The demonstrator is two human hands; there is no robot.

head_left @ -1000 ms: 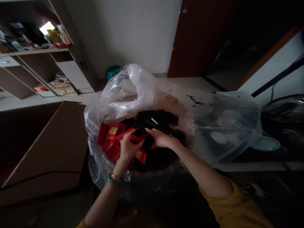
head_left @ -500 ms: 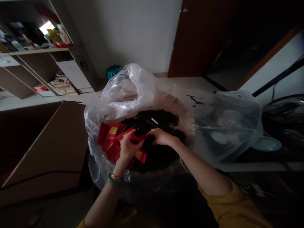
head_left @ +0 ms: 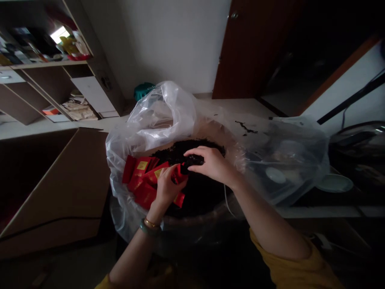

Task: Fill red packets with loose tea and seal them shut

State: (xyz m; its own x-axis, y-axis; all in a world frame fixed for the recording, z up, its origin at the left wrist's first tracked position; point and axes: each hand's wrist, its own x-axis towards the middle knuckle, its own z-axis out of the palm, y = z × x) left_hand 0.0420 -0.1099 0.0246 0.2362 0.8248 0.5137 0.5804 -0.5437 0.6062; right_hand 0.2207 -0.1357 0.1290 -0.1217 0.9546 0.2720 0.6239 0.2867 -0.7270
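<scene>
My left hand [head_left: 166, 186] is closed round a small red packet [head_left: 179, 172], its mouth facing right. Between the thumb and fingers of my right hand [head_left: 215, 164] is a clump of dark tea leaves [head_left: 195, 160], right at that mouth. Below both hands spreads a pile of the same dark, loose leaves [head_left: 204, 196]. Several more red packets [head_left: 144, 195] with gold labels lie on the left of the pile. Everything sits in a broad round basket [head_left: 207, 216] with a clear plastic bag [head_left: 180, 106] lining it and bunched at the back.
An open cardboard box [head_left: 75, 180] stands at the left. On the right, clear plastic [head_left: 288, 152] lies near a pale dish [head_left: 335, 182]. Dark scraps [head_left: 246, 127] are strewn on the floor behind the basket. Shelves [head_left: 45, 66] and a brown door [head_left: 240, 52] are at the back.
My right hand has risen from the pile with a clump of tea leaves and now holds it at the packet's mouth. My left hand has shifted slightly right with the packet.
</scene>
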